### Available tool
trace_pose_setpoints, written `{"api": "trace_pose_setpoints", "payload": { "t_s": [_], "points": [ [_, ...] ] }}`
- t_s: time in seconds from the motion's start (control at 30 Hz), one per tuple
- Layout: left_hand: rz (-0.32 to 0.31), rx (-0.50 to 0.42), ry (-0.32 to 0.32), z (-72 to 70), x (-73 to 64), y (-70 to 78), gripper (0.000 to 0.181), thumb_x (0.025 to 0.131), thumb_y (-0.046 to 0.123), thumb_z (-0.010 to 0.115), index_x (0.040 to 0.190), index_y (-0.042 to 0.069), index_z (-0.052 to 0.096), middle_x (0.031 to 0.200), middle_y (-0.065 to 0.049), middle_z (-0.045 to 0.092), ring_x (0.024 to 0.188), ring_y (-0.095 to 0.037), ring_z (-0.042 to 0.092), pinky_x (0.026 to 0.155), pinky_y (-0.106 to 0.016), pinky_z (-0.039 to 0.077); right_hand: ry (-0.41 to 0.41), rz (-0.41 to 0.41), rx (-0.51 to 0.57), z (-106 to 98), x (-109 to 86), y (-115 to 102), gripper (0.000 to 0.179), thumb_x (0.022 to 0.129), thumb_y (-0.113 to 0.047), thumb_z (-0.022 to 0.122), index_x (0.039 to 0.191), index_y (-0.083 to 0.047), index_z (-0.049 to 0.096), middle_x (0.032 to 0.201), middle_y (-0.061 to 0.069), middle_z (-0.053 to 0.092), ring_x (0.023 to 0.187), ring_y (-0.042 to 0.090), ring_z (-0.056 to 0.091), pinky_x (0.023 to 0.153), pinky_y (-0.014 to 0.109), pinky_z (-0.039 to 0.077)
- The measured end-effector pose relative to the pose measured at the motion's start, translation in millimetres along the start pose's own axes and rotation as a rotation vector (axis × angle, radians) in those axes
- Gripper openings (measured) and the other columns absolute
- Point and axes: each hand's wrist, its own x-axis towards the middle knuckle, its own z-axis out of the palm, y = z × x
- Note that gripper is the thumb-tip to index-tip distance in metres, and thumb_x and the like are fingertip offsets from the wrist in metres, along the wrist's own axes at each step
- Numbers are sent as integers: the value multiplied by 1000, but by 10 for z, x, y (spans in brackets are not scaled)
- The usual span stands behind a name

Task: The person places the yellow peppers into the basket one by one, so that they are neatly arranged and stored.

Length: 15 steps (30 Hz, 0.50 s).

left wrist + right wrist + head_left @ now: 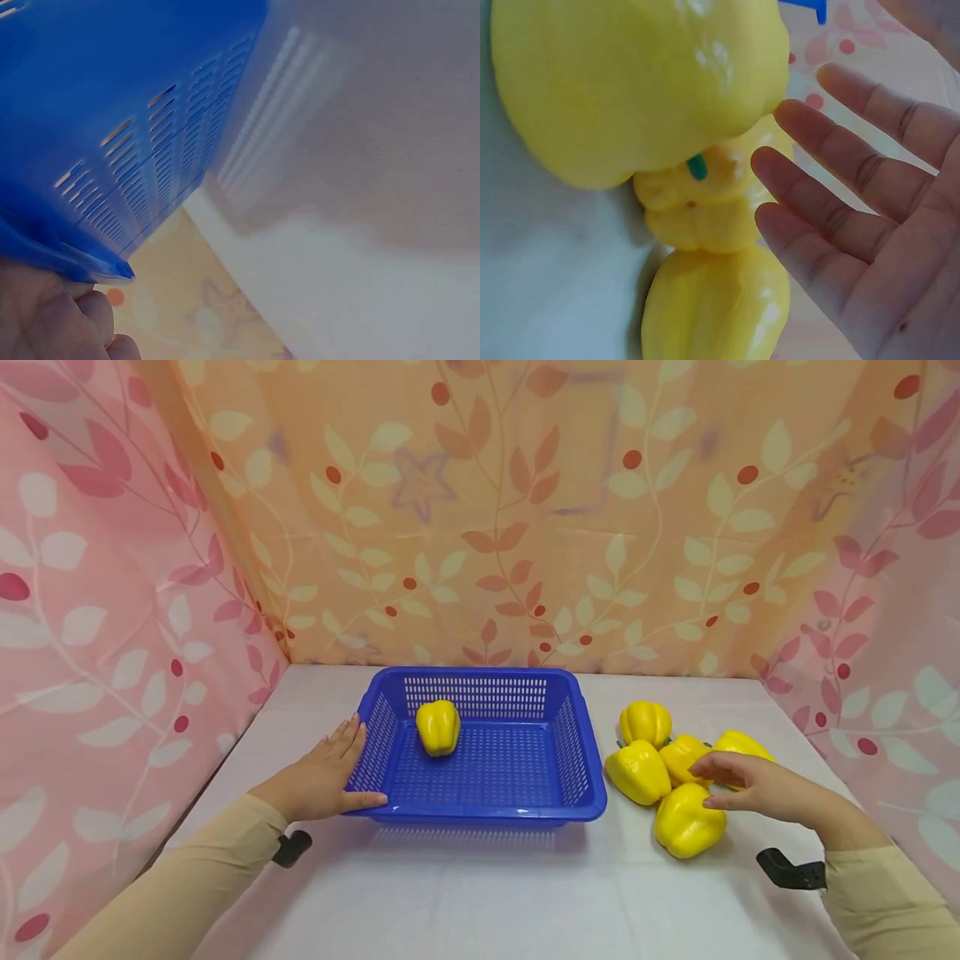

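A blue plastic basket [480, 814] stands on the table with one yellow bell pepper [438, 727] inside, near its back left. My left hand [318, 777] rests on the basket's left rim, fingers laid along it and thumb on the front corner; in the left wrist view the hand [56, 319] is at the rim beside the slotted wall. Right of the basket lies a cluster of several yellow bell peppers [637, 772]. Over them hovers my right hand [772, 793], fingers spread and holding nothing, nearest the front pepper [690, 821]. The right wrist view shows its extended fingers [840, 187] beside the peppers.
A white cloth covers the table [480, 902]. Patterned fabric hangs behind it [495, 527] and along the left and right sides. Dark straps [791, 870] show at both wrists.
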Motion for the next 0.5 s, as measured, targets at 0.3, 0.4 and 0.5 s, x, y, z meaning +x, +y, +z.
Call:
{"api": "trace_pose_setpoints", "payload": {
  "t_s": [0.3, 0.4, 0.5],
  "points": [
    [-3, -5, 4, 4, -6, -11, 112, 74, 72, 50, 144, -6, 10, 151, -23, -1, 137, -40, 3, 107, -56, 11, -25, 37, 16, 58, -18, 97, 40, 84, -27, 65, 116, -5, 54, 115, 10, 58, 98, 5, 54, 81, 20, 48],
    [-7, 0, 4, 26, 11, -25, 112, 74, 72, 51, 144, -5, 9, 151, -22, -1, 138, -39, 2, 107, -56, 11, -22, 46, -8, 91, -16, 95, 41, 83, -29, 66, 116, -7, 55, 113, 6, 58, 96, 3, 53, 81, 21, 48],
    [-8, 0, 5, 29, 13, -24, 111, 74, 71, 51, 144, -5, 9, 151, -22, -1, 138, -39, 2, 107, -56, 11, -15, 56, -31, 109, -7, 87, 43, 83, -31, 66, 117, -7, 56, 112, 5, 59, 97, 6, 53, 83, 26, 49]
  ]
}}
